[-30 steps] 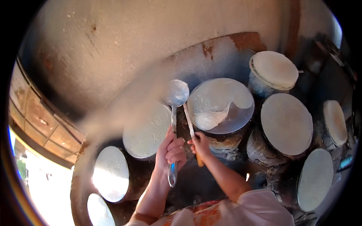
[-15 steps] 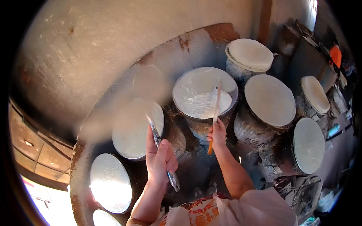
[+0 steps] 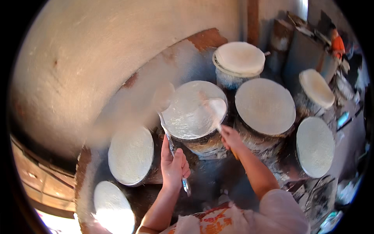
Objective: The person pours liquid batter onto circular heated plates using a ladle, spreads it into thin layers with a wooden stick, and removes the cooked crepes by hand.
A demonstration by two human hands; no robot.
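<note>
A metal ladle is in my closed left hand (image 3: 173,167), held below the central round griddle (image 3: 183,117); its head is blurred behind a pale haze at the griddle's left edge. My right hand (image 3: 230,138) grips a long, thin spatula (image 3: 217,124) with an orange handle, its motion-blurred blade over that griddle. A glossy white layer covers much of this griddle, with a paler rounded patch under the blade. Round white-coated griddles stand on drum-like bases to the left (image 3: 130,156) and right (image 3: 265,105).
More white-topped drums stand behind (image 3: 239,58), at far right (image 3: 315,146) and lower left (image 3: 107,201). A curved, rust-edged metal wall (image 3: 78,62) rises at back left. A person in orange (image 3: 337,46) is at back right, beside dark clutter.
The view has turned rightward, bringing the person in orange into sight. The spatula moved rightward across the central griddle, away from the ladle, and the white layer there has shifted and spread.
</note>
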